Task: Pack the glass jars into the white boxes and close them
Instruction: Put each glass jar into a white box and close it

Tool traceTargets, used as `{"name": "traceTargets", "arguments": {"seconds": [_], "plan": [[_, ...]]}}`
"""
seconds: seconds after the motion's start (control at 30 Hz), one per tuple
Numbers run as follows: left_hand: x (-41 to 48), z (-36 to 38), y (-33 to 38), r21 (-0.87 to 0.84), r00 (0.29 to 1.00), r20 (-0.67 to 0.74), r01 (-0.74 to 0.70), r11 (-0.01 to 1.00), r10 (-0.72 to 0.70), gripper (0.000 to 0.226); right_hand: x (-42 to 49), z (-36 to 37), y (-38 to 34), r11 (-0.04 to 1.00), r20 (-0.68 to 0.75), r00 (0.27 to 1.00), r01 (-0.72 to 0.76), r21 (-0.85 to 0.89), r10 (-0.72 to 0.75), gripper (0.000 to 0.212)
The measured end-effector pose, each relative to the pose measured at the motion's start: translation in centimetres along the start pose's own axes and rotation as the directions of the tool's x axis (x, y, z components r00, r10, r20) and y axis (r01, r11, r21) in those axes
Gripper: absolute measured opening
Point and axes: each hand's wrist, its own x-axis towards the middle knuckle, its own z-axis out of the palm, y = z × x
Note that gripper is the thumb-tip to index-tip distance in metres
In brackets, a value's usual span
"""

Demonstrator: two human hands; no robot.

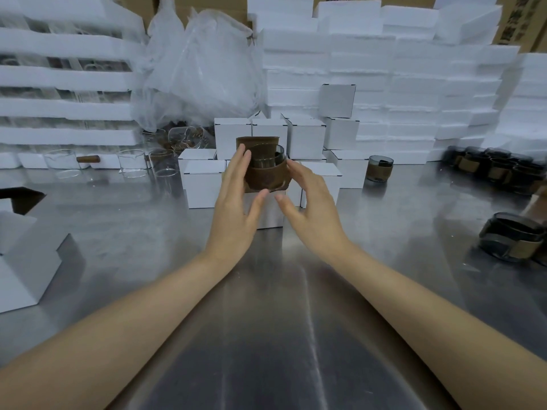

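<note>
A smoky glass jar (266, 161) with a brown sleeve sits tilted in the mouth of an open white box (268, 214), whose brown-lined lid (257, 141) stands up behind it. My left hand (236, 199) cups the jar's left side, fingers up along the glass and thumb under its bottom edge. My right hand (309, 202) is spread beside the jar's right side, fingertips at the sleeve's edge. Closed white boxes (306, 137) are stacked right behind.
A lone sleeved jar (380, 168) stands to the right, more dark jars (491, 170) at the far right, another (512, 238) nearer. Clear glass cups (133, 162) and a plastic bag (201, 69) are at left. Foam slabs (414, 99) wall the back. An unfolded white box (26, 261) lies at left.
</note>
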Motion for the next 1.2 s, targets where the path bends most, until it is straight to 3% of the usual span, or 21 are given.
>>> {"name": "traceTargets", "arguments": {"seconds": [0.17, 0.4, 0.87, 1.2], "plan": [[0.24, -0.17, -0.42, 0.085, 1.000, -0.018, -0.004, 0.996, 0.006, 0.058, -0.34, 0.56, 0.51, 0.972, 0.197, 0.980, 0.019, -0.236, 0.029, 0.076], [0.38, -0.53, -0.19, 0.323, 1.000, -0.005, 0.000, 0.946, 0.001, 0.056, -0.59, 0.54, -0.19, 0.972, 0.275, 0.959, 0.000, -0.235, 0.066, 0.085], [0.47, -0.92, -1.09, 0.145, 1.000, -0.013, 0.009, 0.989, -0.007, 0.059, -0.61, 0.56, -0.28, 0.986, 0.358, 0.933, 0.011, -0.164, 0.049, 0.085], [0.59, -0.75, -1.02, 0.277, 0.999, 0.031, 0.004, 0.961, -0.014, 0.057, -0.90, 0.59, -0.11, 0.987, 0.307, 0.949, -0.022, -0.162, 0.072, 0.079]]}}
